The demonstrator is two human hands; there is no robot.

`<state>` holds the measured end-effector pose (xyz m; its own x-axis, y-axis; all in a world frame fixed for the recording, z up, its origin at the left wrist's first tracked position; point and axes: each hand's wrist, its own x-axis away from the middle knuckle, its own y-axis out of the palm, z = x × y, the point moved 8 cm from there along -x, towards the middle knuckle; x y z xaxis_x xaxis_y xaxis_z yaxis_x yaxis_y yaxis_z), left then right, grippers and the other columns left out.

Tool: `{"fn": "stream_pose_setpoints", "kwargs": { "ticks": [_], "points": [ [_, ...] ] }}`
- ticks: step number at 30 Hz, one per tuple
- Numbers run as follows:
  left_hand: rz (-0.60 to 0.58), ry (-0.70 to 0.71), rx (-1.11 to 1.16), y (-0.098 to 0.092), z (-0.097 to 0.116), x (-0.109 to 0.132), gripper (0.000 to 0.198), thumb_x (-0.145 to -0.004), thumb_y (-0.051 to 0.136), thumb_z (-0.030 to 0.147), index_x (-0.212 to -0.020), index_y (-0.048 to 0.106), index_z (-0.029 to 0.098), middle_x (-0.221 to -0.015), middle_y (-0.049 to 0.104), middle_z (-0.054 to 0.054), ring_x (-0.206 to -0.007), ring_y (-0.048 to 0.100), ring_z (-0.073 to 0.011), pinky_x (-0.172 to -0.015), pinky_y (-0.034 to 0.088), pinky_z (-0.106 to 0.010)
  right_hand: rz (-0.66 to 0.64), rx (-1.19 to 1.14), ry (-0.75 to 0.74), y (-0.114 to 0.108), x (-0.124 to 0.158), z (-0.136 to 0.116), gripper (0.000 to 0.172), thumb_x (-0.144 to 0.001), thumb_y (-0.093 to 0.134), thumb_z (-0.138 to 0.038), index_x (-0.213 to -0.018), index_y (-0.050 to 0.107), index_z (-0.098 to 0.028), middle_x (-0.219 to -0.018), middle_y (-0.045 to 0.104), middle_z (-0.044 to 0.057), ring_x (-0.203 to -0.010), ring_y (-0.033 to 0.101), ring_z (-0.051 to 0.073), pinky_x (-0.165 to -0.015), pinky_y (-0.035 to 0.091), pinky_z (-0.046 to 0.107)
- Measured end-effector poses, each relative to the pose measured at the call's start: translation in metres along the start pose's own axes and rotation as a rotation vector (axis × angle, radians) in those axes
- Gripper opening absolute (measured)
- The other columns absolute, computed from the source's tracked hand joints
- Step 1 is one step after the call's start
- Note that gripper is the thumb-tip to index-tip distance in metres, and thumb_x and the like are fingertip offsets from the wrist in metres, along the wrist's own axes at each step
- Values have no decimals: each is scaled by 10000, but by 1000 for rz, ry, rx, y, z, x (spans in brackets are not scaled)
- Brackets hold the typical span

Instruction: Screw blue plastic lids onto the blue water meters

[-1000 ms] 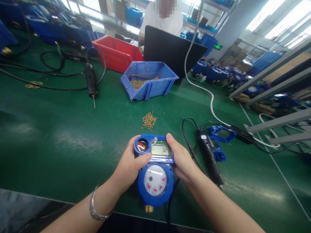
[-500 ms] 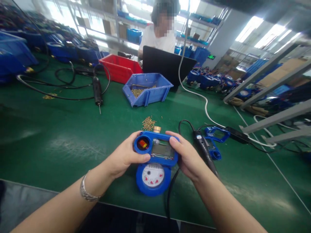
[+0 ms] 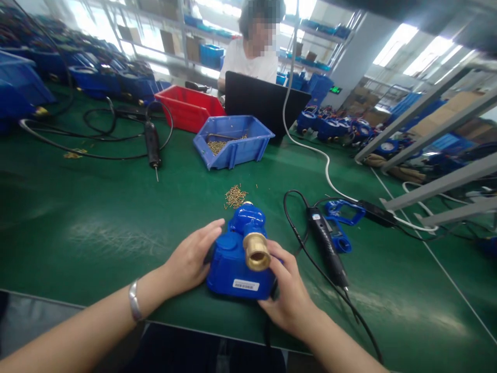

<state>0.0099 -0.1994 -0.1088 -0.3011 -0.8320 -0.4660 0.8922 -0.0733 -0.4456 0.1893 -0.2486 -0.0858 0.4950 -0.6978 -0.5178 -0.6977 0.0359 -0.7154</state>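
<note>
In front of me is a blue water meter [image 3: 236, 259], turned with its brass threaded fitting [image 3: 257, 253] towards me and a white barcode label [image 3: 246, 285] on its near side. Its dial and display are out of sight. My right hand [image 3: 289, 282] grips the meter's right side, fingers beside the fitting and thumb low at the near corner. Along the left side lies my left hand [image 3: 190, 259], its fingers stretched out; whether it touches the meter is hard to tell. Just beyond the meter is a pile of small brass-coloured screws [image 3: 235, 197].
A black electric screwdriver [image 3: 328, 248] lies to the right, beside blue meter housing parts [image 3: 344, 217]. Another screwdriver [image 3: 152, 145] lies at left. A blue bin [image 3: 248, 150] of screws and a red bin [image 3: 186, 111] stand ahead. A person [image 3: 250, 62] sits behind a black panel [image 3: 264, 98].
The meter has been turned over and round: its dial and display faced up, now the barcode side and fitting show. My left hand has loosened its hold, and my right has moved lower.
</note>
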Motion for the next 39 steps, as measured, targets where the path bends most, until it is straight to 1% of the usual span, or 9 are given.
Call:
{"fn": "stream_pose_setpoints", "kwargs": {
  "ticks": [4,8,10,14,17,20,23,32,39],
  "points": [
    [76,-771,566,22,-31,26,511,-742,601,384,-1169,482,130,-1167,559,-171,-1031,570,-272,-917,432,-439,49,71,-70,14,18,-1,813,-699,505,-2,-1381,117,-211,-1267,304,176,-1272,308,335,-967,409,562],
    [-202,-1126,1076,59,-5,35,553,-712,577,583,-1000,621,113,-958,677,-120,-889,618,-245,-824,469,-370,115,122,-157,19,31,-8,740,-720,514,12,-1362,181,-146,-1252,335,193,-1271,311,359,-945,420,576],
    [-247,-1168,1068,60,-1,31,454,-655,685,469,-938,646,116,-863,697,-82,-760,624,-193,-705,481,-291,96,154,-151,12,31,-11,636,-770,549,-61,-1326,245,-113,-1250,355,209,-1263,326,361,-931,443,553],
    [-236,-1180,959,58,-4,26,413,-608,706,320,-944,637,90,-840,697,-81,-684,607,-158,-621,452,-239,-179,118,-64,-11,11,-15,449,-841,525,-436,-1160,443,-132,-1148,509,169,-1118,499,273,-849,536,399],
    [-245,-1170,944,62,-3,24,461,-602,706,302,-999,609,86,-898,692,-105,-760,620,-186,-683,461,-266,-113,231,-134,-39,-18,-25,258,-888,419,-145,-1131,494,-188,-1107,559,118,-1050,536,215,-839,517,382],
    [-247,-1127,946,63,0,23,473,-611,714,304,-1020,599,98,-903,691,-100,-805,622,-199,-728,459,-284,-192,393,-324,-25,-39,-37,264,-886,417,-129,-1098,550,-215,-1183,554,89,-1147,472,280,-932,408,547],
    [-241,-1111,913,60,0,24,499,-611,727,346,-1024,588,102,-925,684,-104,-856,616,-222,-759,456,-306,-256,406,-439,-7,-49,-46,188,-885,414,-130,-863,600,-152,-920,653,62,-968,578,229,-954,409,502],
    [-247,-1057,927,55,2,26,505,-713,671,423,-1109,551,133,-963,674,-70,-816,598,-164,-705,440,-241,-338,449,-306,-5,-74,-59,233,-890,355,-143,-802,571,-141,-838,636,79,-873,594,242,-849,486,454],
    [-158,-1185,979,48,-23,40,442,-741,628,434,-1070,594,142,-834,681,-67,-748,615,-195,-737,459,-307,-371,409,-288,21,-91,-54,162,-892,407,-170,-824,550,-136,-801,607,69,-803,569,229,-825,476,441]
  ]
}}
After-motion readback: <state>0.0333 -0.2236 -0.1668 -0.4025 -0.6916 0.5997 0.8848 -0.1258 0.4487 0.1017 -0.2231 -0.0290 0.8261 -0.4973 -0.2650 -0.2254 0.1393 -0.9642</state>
